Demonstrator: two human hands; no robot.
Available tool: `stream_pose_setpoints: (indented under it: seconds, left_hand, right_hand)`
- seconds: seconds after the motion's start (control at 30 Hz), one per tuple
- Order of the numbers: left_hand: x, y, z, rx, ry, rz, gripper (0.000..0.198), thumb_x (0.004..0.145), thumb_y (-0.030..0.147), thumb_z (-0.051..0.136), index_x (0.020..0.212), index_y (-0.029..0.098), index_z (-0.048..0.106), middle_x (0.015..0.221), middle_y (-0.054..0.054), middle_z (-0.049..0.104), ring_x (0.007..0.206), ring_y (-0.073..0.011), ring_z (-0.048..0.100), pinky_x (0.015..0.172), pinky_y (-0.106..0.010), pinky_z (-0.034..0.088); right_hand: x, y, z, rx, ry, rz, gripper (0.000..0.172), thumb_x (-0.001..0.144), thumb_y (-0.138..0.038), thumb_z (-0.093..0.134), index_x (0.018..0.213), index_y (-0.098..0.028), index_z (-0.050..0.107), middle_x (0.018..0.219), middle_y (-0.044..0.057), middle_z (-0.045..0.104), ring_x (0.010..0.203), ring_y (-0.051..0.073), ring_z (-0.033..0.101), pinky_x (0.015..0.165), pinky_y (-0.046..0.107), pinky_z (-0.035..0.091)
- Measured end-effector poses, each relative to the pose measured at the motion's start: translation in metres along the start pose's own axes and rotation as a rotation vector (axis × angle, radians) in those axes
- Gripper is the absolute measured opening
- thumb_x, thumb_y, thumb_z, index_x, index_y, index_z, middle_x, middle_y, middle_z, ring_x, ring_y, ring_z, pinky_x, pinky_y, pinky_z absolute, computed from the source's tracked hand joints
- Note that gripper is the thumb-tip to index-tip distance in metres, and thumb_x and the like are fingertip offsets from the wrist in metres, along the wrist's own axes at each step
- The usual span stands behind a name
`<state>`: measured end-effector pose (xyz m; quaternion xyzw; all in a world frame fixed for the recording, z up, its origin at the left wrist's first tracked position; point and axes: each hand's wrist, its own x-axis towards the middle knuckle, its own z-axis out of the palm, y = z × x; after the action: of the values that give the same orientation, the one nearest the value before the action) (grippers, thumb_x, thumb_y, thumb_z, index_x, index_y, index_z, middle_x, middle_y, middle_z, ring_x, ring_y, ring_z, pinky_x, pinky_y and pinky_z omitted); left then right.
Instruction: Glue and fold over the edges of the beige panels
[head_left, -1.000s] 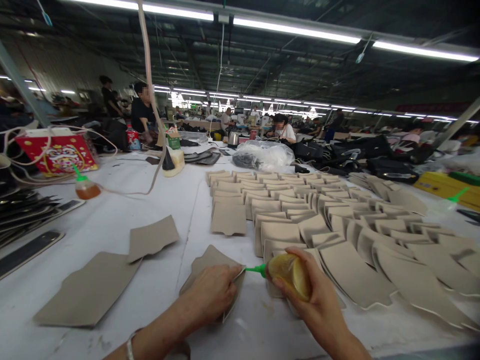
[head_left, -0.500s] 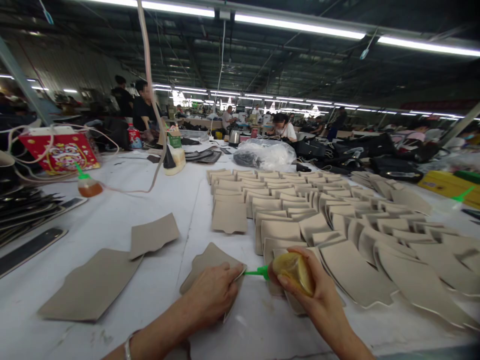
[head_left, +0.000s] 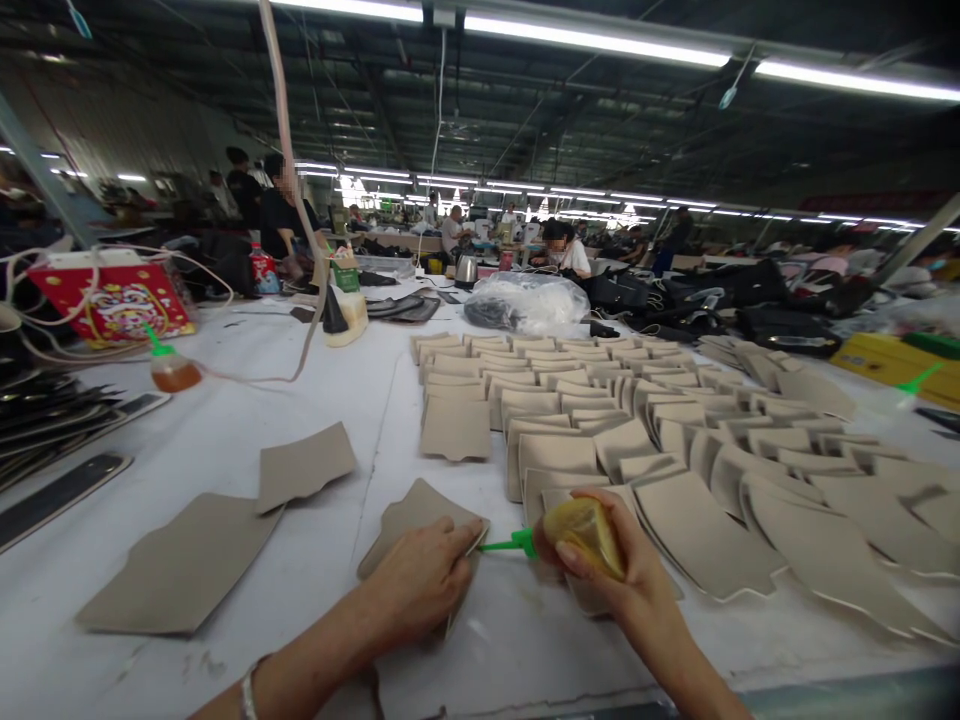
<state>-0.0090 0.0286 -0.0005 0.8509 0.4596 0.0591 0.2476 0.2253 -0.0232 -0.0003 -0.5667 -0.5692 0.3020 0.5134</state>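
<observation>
My left hand [head_left: 424, 575] lies closed on a tan cut piece [head_left: 409, 515] near the table's front edge, fingers pressed onto its right edge. My right hand [head_left: 611, 560] is wrapped round a small squeeze bottle [head_left: 581, 525] of yellow liquid. Its green nozzle [head_left: 504, 545] points left and touches the edge of the piece under my left fingers. Just right of my hands, several rows of the same tan cut pieces [head_left: 600, 410] lie overlapped on the white table [head_left: 225, 430].
Two loose tan pieces [head_left: 304, 465] [head_left: 180, 565] lie to the left. A second glue bottle [head_left: 171, 370] and a red box [head_left: 112, 300] stand far left beside dark strips [head_left: 60, 490]. A hanging cord [head_left: 289, 180], a clear bag [head_left: 529, 300] and seated workers [head_left: 559, 250] are farther back.
Both hands stay on the same piece. The bottle's nozzle has slid slightly along its edge, and the view has shifted a little.
</observation>
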Motion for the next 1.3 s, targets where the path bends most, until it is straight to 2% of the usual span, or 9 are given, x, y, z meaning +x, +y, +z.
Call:
stream_pose_setpoints:
  seconds: [0.1, 0.23, 0.4, 0.53, 0.7, 0.87, 1.0, 1.13, 1.3]
  left_hand:
    - [-0.001, 0.000, -0.001, 0.000, -0.014, -0.006, 0.051, 0.088, 0.023, 0.033, 0.135, 0.031, 0.048, 0.101, -0.006, 0.064, 0.094, -0.0243, 0.063, 0.084, -0.035, 0.047]
    - [-0.002, 0.000, -0.002, -0.001, -0.029, -0.010, 0.052, 0.088, 0.025, 0.033, 0.138, 0.028, 0.045, 0.101, -0.007, 0.063, 0.093, -0.0259, 0.063, 0.083, -0.038, 0.047]
    - [-0.002, -0.003, -0.001, 0.004, -0.032, 0.011, 0.052, 0.090, 0.027, 0.030, 0.140, 0.025, 0.044, 0.103, -0.008, 0.062, 0.094, -0.0268, 0.062, 0.084, -0.039, 0.047]
    - [-0.004, -0.004, -0.001, -0.007, -0.039, 0.021, 0.052, 0.091, 0.029, 0.031, 0.141, 0.023, 0.043, 0.107, -0.009, 0.062, 0.097, -0.0273, 0.062, 0.086, -0.040, 0.047]
    - [-0.005, -0.003, -0.002, -0.003, -0.044, 0.000, 0.052, 0.091, 0.030, 0.031, 0.141, 0.024, 0.042, 0.108, -0.008, 0.061, 0.098, -0.0269, 0.062, 0.087, -0.040, 0.046]
    - [-0.003, -0.003, -0.002, 0.006, -0.044, 0.006, 0.053, 0.089, 0.028, 0.032, 0.141, 0.025, 0.042, 0.107, -0.008, 0.061, 0.097, -0.0268, 0.062, 0.086, -0.039, 0.046]
    - [-0.004, -0.002, -0.003, 0.015, -0.050, -0.005, 0.052, 0.090, 0.028, 0.031, 0.141, 0.025, 0.042, 0.108, -0.008, 0.061, 0.096, -0.0262, 0.062, 0.086, -0.039, 0.045]
    - [-0.004, -0.002, -0.003, 0.018, -0.054, -0.010, 0.053, 0.090, 0.029, 0.031, 0.142, 0.024, 0.041, 0.109, -0.008, 0.061, 0.096, -0.0255, 0.062, 0.084, -0.037, 0.045]
    - [-0.003, -0.001, -0.001, 0.018, -0.050, -0.016, 0.053, 0.090, 0.028, 0.031, 0.142, 0.025, 0.041, 0.108, -0.007, 0.061, 0.096, -0.0257, 0.061, 0.085, -0.038, 0.045]
  right_hand:
    - [-0.002, -0.001, 0.001, 0.011, -0.002, -0.002, 0.046, 0.080, -0.044, 0.072, 0.115, -0.022, 0.050, 0.091, 0.000, 0.060, 0.080, 0.022, 0.056, 0.073, 0.029, 0.043]
    - [-0.005, 0.001, 0.000, 0.069, -0.140, 0.002, 0.044, 0.081, -0.045, 0.071, 0.114, -0.023, 0.051, 0.094, 0.000, 0.058, 0.080, 0.021, 0.056, 0.071, 0.028, 0.043]
    - [-0.007, 0.006, -0.003, 0.007, -0.076, -0.010, 0.047, 0.082, -0.046, 0.071, 0.117, -0.024, 0.049, 0.099, 0.000, 0.057, 0.085, 0.022, 0.055, 0.075, 0.028, 0.043]
    - [-0.012, 0.007, -0.001, 0.089, -0.188, 0.034, 0.048, 0.082, -0.046, 0.071, 0.117, -0.024, 0.048, 0.093, -0.001, 0.057, 0.082, 0.022, 0.055, 0.072, 0.029, 0.044]
    - [-0.017, 0.006, 0.001, 0.046, -0.096, 0.007, 0.049, 0.080, -0.046, 0.073, 0.116, -0.024, 0.048, 0.093, -0.001, 0.056, 0.080, 0.021, 0.054, 0.071, 0.028, 0.044]
    - [-0.024, 0.006, 0.004, 0.121, -0.219, 0.051, 0.049, 0.079, -0.046, 0.073, 0.116, -0.024, 0.049, 0.097, 0.000, 0.055, 0.085, 0.021, 0.054, 0.071, 0.027, 0.043]
    - [-0.028, 0.007, 0.005, 0.108, -0.138, 0.062, 0.050, 0.080, -0.045, 0.073, 0.117, -0.024, 0.047, 0.094, -0.001, 0.055, 0.082, 0.021, 0.054, 0.072, 0.027, 0.043]
    - [-0.032, 0.008, 0.005, 0.147, -0.192, 0.062, 0.050, 0.079, -0.046, 0.072, 0.117, -0.024, 0.049, 0.096, 0.000, 0.056, 0.082, 0.021, 0.055, 0.070, 0.027, 0.043]
    - [-0.036, 0.013, 0.006, 0.132, -0.124, 0.050, 0.051, 0.080, -0.045, 0.075, 0.119, -0.026, 0.048, 0.098, -0.001, 0.056, 0.085, 0.021, 0.055, 0.075, 0.026, 0.042]
